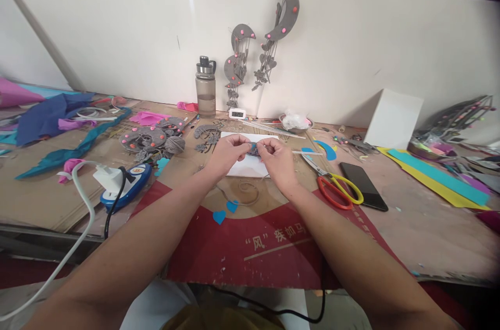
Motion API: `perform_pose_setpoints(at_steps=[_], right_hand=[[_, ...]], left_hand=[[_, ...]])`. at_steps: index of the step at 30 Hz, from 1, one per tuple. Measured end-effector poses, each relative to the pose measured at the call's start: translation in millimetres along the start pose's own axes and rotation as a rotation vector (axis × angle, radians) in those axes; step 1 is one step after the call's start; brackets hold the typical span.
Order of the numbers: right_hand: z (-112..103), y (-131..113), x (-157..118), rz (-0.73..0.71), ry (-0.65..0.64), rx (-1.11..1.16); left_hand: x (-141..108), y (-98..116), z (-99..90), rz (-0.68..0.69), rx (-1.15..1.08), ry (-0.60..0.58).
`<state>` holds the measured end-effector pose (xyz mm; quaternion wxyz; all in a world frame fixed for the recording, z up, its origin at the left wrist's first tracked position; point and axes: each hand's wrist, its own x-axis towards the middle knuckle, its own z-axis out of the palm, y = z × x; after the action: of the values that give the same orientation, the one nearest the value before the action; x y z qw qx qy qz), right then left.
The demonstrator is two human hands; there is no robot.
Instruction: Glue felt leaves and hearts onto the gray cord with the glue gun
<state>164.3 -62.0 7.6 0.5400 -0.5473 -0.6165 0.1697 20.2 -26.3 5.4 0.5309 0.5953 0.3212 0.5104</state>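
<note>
My left hand (231,153) and my right hand (278,159) meet over a white sheet (250,167). Between their pinched fingertips is a small dark grey piece (254,151) with a bit of blue on it; its exact shape is mostly hidden by the fingers. Two blue paper hearts (219,216) lie on the red and brown cardboard nearer to me, beside a loose curl of grey cord (246,195). Grey cut-out shapes (207,132) sit just left of the sheet. To the right of my right hand lie scissors (339,190) with one red and one yellow handle.
A black phone (363,187) rests beside the scissors. At the back stand a water bottle (205,91), a small digital clock (237,113) and a bowl (296,121). A blue power strip (127,184) with cables and a grey yarn bundle (152,140) are on the left. Grey moon ornaments (287,17) hang behind.
</note>
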Motion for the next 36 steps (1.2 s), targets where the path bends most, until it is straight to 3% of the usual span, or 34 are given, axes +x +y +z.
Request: perform_pose_setpoints(at_steps=[8,16,24,31,36], right_hand=[[-2.5,-1.0,0.9,0.06,-0.001,-0.012],[0.1,-1.4,-3.1,-0.02,0.007,-0.092],[2.9,2.4,-5.6,-0.054,-0.005,-0.103],[5.0,4.8,-5.2,-0.043,-0.031,-0.06],[1.6,0.5,-4.1,-0.024,-0.031,-0.053]], left_hand=[[4.6,0.9,-6.0,-0.089,-0.031,-0.104],[0.4,3.5,-5.4,0.014,0.262,-0.019],[-2.7,12.6,-2.8,-0.015,0.374,-0.008],[-1.6,6.9,-6.0,-0.055,0.309,-0.06],[1.8,4.3,-12.3,-0.089,0.094,-0.18]])
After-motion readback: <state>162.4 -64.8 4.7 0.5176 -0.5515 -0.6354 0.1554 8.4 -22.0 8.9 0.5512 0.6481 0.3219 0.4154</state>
